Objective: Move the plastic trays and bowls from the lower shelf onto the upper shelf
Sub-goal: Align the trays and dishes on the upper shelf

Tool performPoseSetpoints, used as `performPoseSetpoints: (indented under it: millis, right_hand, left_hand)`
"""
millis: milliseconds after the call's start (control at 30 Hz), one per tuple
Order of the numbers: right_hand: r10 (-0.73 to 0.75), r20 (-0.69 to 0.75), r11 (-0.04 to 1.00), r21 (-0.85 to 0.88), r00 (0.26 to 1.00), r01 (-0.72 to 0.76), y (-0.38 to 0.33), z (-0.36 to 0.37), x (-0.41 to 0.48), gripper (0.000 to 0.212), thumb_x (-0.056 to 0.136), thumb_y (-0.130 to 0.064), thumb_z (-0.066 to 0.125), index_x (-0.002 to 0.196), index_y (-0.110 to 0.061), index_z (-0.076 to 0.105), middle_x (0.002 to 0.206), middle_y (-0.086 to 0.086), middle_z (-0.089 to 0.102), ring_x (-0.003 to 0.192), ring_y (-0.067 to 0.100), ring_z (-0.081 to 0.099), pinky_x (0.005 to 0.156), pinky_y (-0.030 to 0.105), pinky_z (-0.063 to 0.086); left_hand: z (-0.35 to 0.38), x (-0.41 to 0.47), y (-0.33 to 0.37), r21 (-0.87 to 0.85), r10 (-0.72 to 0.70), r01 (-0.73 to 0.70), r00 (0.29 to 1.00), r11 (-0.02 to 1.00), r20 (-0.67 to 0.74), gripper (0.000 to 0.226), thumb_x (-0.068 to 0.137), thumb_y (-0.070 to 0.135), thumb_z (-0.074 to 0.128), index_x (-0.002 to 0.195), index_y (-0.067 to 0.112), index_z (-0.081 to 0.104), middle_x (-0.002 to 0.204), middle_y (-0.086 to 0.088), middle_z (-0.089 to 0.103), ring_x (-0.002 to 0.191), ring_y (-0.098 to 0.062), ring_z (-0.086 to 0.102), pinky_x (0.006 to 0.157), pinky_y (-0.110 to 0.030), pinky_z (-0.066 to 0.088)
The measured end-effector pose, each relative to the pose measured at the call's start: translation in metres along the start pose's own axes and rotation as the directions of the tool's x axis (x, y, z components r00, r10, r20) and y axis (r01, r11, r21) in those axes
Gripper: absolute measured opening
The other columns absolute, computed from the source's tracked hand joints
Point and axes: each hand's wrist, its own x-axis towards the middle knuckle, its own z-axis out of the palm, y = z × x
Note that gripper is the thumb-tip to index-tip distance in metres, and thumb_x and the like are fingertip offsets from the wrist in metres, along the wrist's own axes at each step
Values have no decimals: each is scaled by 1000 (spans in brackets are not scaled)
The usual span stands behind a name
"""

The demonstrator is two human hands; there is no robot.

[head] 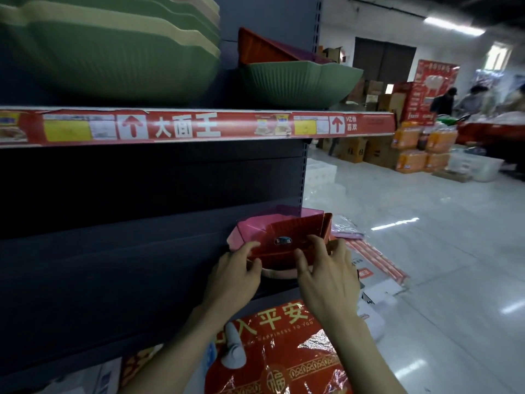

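A small stack of red and pink plastic trays [287, 234] sits at the right end of the dark lower shelf [113, 268]. My left hand [235, 274] grips the stack's near left edge, thumb on top. My right hand [326, 268] holds its near right edge with fingers curled over the rim. Under the trays a pale pink bowl rim [277, 275] shows between my hands. On the upper shelf [199, 127] stand a big stack of green and cream bowls [108, 49], a single green bowl [298, 81] and tilted red trays [261, 48] behind it.
A red printed plastic bag [272, 351] hangs below the lower shelf. Flat packaging [377, 268] lies on the shiny floor to the right. Cardboard boxes and orange drink packs [414, 155] are stacked across the aisle, with people standing beyond them.
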Motion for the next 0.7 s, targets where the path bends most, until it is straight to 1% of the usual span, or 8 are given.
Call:
performPoseSetpoints:
  millis: [67,133,333,367,467,567,633,700]
  right_hand:
    - [14,-5,999,31,1000,-14,1,3,1,46,103,-64,41,141,-39,49,124,-2,45,116,23,52,92,45,53]
    - [29,-18,998,51,999,-28,1,5,3,46,103,-65,40,141,-41,49,124,-2,44,116,23,52,91,45,53]
    - [55,-11,995,86,998,-54,0,10,1,42,103,-65,41,139,-45,48,125,-4,42,117,21,51,88,44,55]
    - [50,-15,995,89,999,-49,0,11,-1,41,103,-64,41,139,-45,47,126,-4,42,117,20,51,88,44,55]
    - [50,-12,993,111,999,-49,0,12,-4,44,103,-64,40,143,-46,46,131,-3,43,120,21,50,91,45,55]
    - [44,-29,992,122,999,-40,0,12,-7,46,103,-61,41,147,-47,45,140,-1,44,128,23,47,99,47,51]
    - [27,-46,992,123,999,-21,0,12,-8,47,104,-58,43,149,-47,45,147,-1,42,136,23,41,107,46,44]
    - [13,-54,988,155,998,-5,-2,10,-10,49,104,-56,46,152,-48,41,152,0,40,142,22,33,113,46,37]
  left_hand:
    - [0,8,2,38,-8,8,1000,999,-11,26,106,43,50,129,43,63,122,10,68,101,-6,64,81,-29,56]
    - [-1,15,6,43,6,-5,999,999,-39,21,107,41,51,117,38,69,109,13,70,93,-4,66,80,-33,60]
    - [8,19,3,14,30,-28,993,1000,-112,13,103,30,65,108,31,77,101,12,75,87,-3,69,77,-31,62]
    - [9,18,2,-12,35,-37,990,999,-133,11,102,29,68,106,29,79,98,13,76,86,-1,69,76,-27,61]
    - [8,17,0,-55,66,-78,980,995,-188,9,100,27,72,104,26,80,93,17,76,83,4,69,67,-7,51]
    - [7,14,0,-59,107,-125,963,990,-247,11,101,23,71,108,21,80,97,12,79,86,1,70,66,-3,48]
    - [6,11,-2,-63,128,-150,954,987,-270,12,100,22,72,109,21,80,98,10,80,87,-1,73,69,-6,52]
    - [2,8,-4,-76,153,-184,940,980,-303,12,100,23,72,109,23,80,99,7,79,88,-4,74,73,-17,59]
